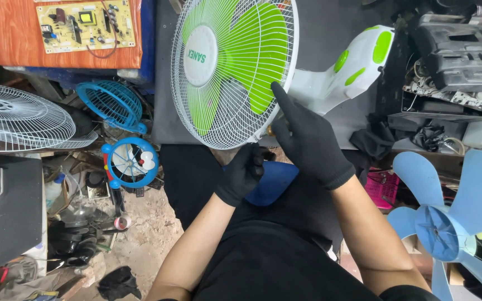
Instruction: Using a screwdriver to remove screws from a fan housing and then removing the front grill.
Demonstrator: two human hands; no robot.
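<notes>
Nearest the camera are the person's black-clothed lap and two bare forearms, running up from six o'clock toward the middle of the view. The left hand [242, 174], in a black glove, sits just below centre, curled narrow with its fingers bunched at the bottom edge of the fan's wire guard [231, 67]; whether it pinches a wire or a clip there cannot be told. The right hand [308, 142], also gloved in black, lies just right of centre, half open, the forefinger stretched toward eleven o'clock and touching the guard's rim at its right side, the other fingers loosely bent and holding nothing. The fan itself lies at twelve o'clock on a dark grey tabletop [330, 33], its round white guard facing up over green blades [258, 50], with a white hub cap in the middle. Its white body with green buttons [352, 67] reaches toward one o'clock. A blue seat [277, 181] shows between the hands. At four o'clock lies a pale blue fan blade set [447, 217], and at three o'clock a pink basket [383, 189]. At nine o'clock sits a small blue toy-like fan [131, 161], above it a blue guard [112, 103], and a white wire guard [18, 117] at the left edge. A circuit board [86, 25] rests on an orange panel at eleven o'clock.
</notes>
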